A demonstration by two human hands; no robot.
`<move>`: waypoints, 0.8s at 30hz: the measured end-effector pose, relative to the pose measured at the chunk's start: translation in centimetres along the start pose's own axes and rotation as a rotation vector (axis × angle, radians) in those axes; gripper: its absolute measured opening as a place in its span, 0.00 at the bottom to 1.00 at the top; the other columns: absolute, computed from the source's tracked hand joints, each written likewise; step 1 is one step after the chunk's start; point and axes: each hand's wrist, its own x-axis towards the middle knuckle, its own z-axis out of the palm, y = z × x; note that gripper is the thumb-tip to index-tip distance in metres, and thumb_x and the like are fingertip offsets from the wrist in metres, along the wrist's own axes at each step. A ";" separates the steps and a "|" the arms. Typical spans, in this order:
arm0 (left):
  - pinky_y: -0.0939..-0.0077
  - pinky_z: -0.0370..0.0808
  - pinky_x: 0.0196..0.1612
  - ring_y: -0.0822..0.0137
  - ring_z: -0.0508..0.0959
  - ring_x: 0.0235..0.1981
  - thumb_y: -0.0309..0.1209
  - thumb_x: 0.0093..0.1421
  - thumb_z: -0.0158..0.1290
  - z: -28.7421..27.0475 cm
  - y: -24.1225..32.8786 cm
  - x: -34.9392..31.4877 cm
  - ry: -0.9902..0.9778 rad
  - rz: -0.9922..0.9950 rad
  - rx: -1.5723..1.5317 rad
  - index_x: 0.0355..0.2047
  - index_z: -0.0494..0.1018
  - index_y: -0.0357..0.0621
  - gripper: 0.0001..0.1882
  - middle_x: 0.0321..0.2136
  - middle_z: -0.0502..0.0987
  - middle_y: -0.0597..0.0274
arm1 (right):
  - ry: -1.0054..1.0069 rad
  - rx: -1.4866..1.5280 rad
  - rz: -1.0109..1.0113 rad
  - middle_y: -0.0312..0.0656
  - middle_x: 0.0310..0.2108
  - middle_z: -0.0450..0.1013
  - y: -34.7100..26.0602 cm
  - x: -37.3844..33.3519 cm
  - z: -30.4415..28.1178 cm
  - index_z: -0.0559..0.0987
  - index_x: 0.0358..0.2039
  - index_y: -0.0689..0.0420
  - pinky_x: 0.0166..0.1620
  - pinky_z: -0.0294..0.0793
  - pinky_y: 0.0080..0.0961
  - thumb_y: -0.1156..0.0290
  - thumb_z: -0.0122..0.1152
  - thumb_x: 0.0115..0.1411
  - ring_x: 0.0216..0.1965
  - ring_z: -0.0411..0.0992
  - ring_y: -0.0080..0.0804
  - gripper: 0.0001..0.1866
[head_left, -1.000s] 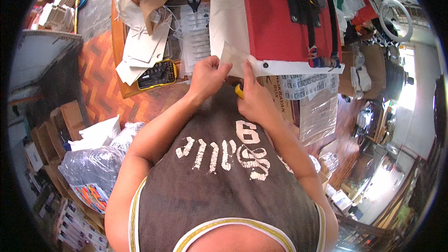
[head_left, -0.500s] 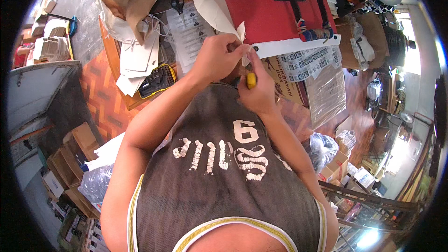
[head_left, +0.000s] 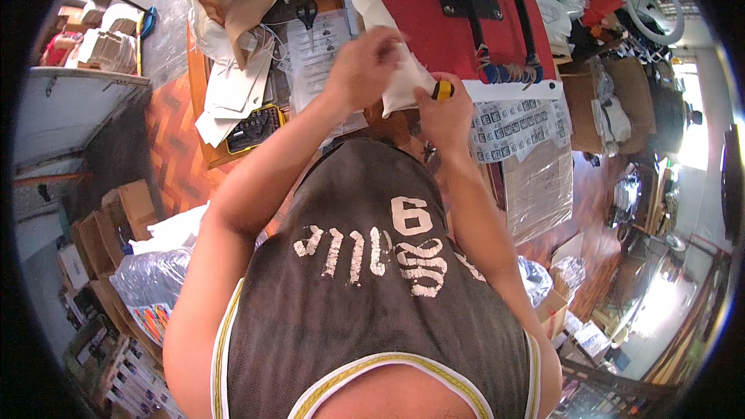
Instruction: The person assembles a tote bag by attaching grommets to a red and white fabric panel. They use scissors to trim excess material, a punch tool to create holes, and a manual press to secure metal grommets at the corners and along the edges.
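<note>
My left hand (head_left: pixel 361 70) is at the left edge of a flap of cream fabric (head_left: pixel 405 81); its curled fingers are blurred, so I cannot tell whether they grip the cloth. My right hand (head_left: pixel 448 112) is closed around a tool with a yellow-and-black handle (head_left: pixel 442 90), whose working end is hidden. The thumb side of that hand is against the flap's right edge. Beyond both hands lies a red panel (head_left: pixel 415 23) with a white border strip, a black plate and two black straps. The cream flap hangs over its near left corner.
On the wooden table (head_left: pixel 199 93) at left are black scissors (head_left: pixel 307 14), a printed sheet (head_left: pixel 310 70), white cards (head_left: pixel 233 93) and a yellow-edged bit set (head_left: pixel 258 128). A plastic-wrapped board (head_left: pixel 535 186) stands to the right. Cardboard boxes (head_left: pixel 136 209) are at lower left.
The left hand has moved slightly away from the right. The cream flap now spreads between them, hanging over the panel's corner. The yellow handle has turned in the right hand, showing its black part.
</note>
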 end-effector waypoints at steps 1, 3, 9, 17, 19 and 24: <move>0.69 0.77 0.44 0.65 0.83 0.40 0.26 0.64 0.55 -0.6 -1.0 -0.8 0.126 -0.080 0.070 0.44 0.80 0.37 0.10 0.37 0.83 0.52 | 0.024 0.018 -0.033 0.55 0.37 0.79 0.1 -0.1 0.2 0.79 0.45 0.57 0.46 0.77 0.44 0.68 0.73 0.51 0.41 0.78 0.56 0.21; 0.64 0.77 0.44 0.52 0.83 0.39 0.25 0.62 0.53 -0.8 -3.2 -4.1 0.049 -0.162 0.110 0.47 0.78 0.37 0.13 0.38 0.82 0.45 | 0.084 0.046 -0.130 0.53 0.35 0.79 0.1 -0.3 -0.1 0.79 0.43 0.56 0.45 0.76 0.42 0.68 0.74 0.50 0.38 0.79 0.53 0.19; 0.69 0.75 0.50 0.57 0.79 0.47 0.21 0.62 0.49 5.3 -3.1 -9.3 0.179 -0.278 -0.132 0.56 0.74 0.36 0.21 0.51 0.76 0.45 | -0.099 0.122 -0.120 0.51 0.34 0.80 0.3 0.4 -1.6 0.79 0.41 0.57 0.45 0.76 0.41 0.68 0.73 0.51 0.38 0.79 0.52 0.18; 0.70 0.70 0.59 0.63 0.75 0.55 0.18 0.60 0.47 6.3 -3.4 -9.6 0.245 -0.343 -0.602 0.64 0.66 0.37 0.29 0.55 0.74 0.49 | -0.155 0.199 -0.178 0.50 0.34 0.79 0.9 0.9 -2.5 0.79 0.40 0.57 0.45 0.76 0.40 0.69 0.72 0.52 0.38 0.79 0.49 0.16; 0.67 0.70 0.60 0.61 0.75 0.56 0.18 0.59 0.49 7.0 -3.2 -9.9 0.292 -0.293 -0.545 0.65 0.65 0.36 0.31 0.55 0.74 0.47 | -0.166 0.225 -0.150 0.50 0.33 0.79 0.6 0.8 -2.6 0.79 0.40 0.57 0.44 0.76 0.39 0.69 0.72 0.52 0.37 0.79 0.49 0.15; 0.58 0.70 0.59 0.45 0.75 0.56 0.23 0.53 0.60 5.9 1.6 -9.3 0.197 -0.166 0.121 0.62 0.65 0.33 0.35 0.53 0.75 0.38 | -0.125 0.159 -0.153 0.50 0.32 0.79 1.0 1.2 -2.5 0.78 0.39 0.57 0.43 0.76 0.38 0.70 0.71 0.52 0.35 0.79 0.48 0.15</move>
